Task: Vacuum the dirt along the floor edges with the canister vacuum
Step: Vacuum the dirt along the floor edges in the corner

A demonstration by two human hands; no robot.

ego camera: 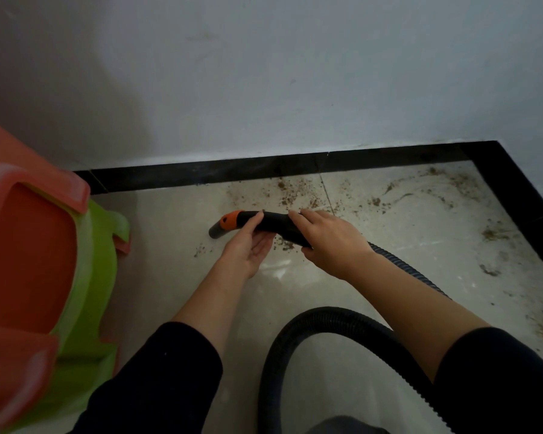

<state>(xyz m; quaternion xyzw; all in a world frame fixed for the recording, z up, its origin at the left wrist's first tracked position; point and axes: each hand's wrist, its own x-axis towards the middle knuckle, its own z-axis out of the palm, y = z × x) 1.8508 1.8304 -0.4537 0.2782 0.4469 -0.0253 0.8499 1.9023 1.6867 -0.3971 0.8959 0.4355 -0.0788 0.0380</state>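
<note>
A black vacuum handle with an orange band and a short grey nozzle end is held low over the pale tile floor. My left hand cups it from below, palm up, thumb on top near the orange band. My right hand grips the rear of the handle from above. A ribbed black hose runs from the handle to the right and loops back toward me. Brown dirt lies scattered along the black skirting and toward the right corner.
Stacked orange and green plastic stools stand at the left, close to the wall. A white wall rises behind the skirting. More dirt spreads along the right edge by the skirting corner.
</note>
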